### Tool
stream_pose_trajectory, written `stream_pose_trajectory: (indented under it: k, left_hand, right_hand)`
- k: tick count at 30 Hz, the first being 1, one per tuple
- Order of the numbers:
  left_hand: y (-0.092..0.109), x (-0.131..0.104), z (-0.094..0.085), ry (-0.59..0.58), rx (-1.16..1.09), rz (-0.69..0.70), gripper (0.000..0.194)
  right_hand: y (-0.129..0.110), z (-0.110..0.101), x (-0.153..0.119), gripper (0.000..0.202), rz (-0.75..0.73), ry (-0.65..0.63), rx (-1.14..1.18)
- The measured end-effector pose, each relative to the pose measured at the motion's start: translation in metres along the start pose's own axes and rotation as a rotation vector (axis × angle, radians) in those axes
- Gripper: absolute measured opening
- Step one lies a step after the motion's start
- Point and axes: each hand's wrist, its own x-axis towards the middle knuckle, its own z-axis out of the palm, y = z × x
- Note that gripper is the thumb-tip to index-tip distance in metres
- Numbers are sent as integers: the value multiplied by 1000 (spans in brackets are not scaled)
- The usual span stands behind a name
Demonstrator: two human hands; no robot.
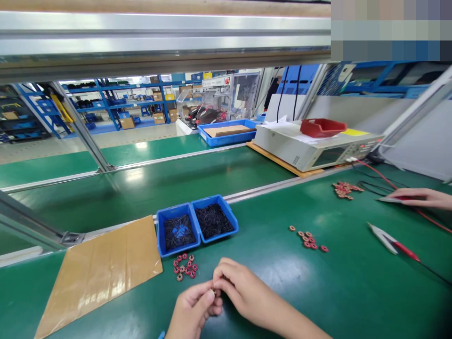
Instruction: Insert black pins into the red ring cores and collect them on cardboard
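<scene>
My left hand is closed in a pinch on a small copper-coloured ring, mostly covered by the fingers. Against it, my right hand pinches with thumb and forefinger; whatever lies between these fingertips is too small to make out. Just beyond my left hand lies a cluster of small red and copper rings with toothed-looking edges. Two joined blue bins stand behind it: the left bin and the right bin both hold small thin black pieces. Several smoother red and copper rings lie to the right.
A brown cardboard sheet lies at left. Another person's hand holds a pointed clip probe at right, near another ring pile. A red-handled probe lies nearer. Behind stands a grey instrument carrying a red bin.
</scene>
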Motion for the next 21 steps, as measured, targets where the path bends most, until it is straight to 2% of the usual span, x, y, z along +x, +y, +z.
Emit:
stream_pose_trajectory:
  k: [8, 11, 13, 14, 17, 21]
  left_hand:
    - [-3, 2, -3, 15, 17, 4, 41]
    - [-7, 4, -7, 43, -7, 16, 39]
    - [-9, 5, -9, 47, 19, 21, 40]
    - [-9, 5, -10, 43, 57, 30, 40]
    - [-7, 0, -8, 8, 241, 100, 36]
    - [4, -16, -4, -77, 567, 111, 19]
  right_hand:
    - [-1, -4, 0, 18, -22, -13, 25]
    - [3, -6, 1, 13, -15, 63, 125]
    - [8, -8, 2, 6, 56, 126, 270]
    - [11, -10, 3, 5, 97, 151, 361]
    - [16, -16, 5, 19, 155, 223, 615]
    - [16, -26, 5, 31, 180, 332, 744]
